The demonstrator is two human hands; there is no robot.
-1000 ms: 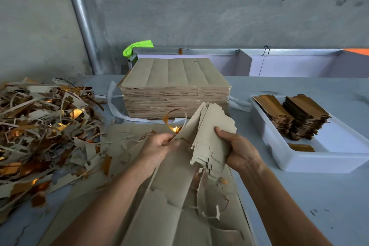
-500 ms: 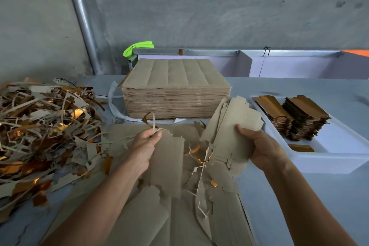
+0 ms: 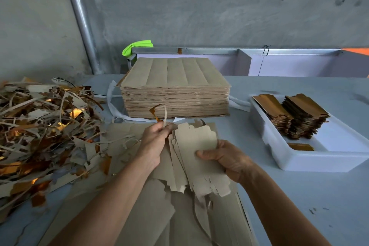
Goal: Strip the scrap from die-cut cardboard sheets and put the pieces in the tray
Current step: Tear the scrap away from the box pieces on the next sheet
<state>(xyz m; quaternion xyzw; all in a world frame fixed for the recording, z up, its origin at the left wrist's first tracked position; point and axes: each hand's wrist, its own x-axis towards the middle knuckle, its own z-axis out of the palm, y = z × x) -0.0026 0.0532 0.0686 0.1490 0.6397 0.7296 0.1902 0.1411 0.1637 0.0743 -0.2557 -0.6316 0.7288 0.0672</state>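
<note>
The right hand [image 3: 227,161] grips a fanned bundle of brown die-cut cardboard pieces [image 3: 196,158] above the loose sheets on the grey table [image 3: 299,195]. The left hand [image 3: 154,142] pinches a thin curled scrap strip [image 3: 162,115] at the bundle's far edge. The white plastic tray [image 3: 299,163] holding stacked gold-faced pieces [image 3: 299,118] sits to the right.

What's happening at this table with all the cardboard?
A person is stripping scrap from die-cut cardboard. The right hand grips a bundle of stripped pieces, while the left hand pinches a thin scrap strip beside its top edge. Loose sheets lie underneath. A scrap pile sits to the left, a tall stack of sheets behind, and a white tray on the right holds finished pieces.
</note>
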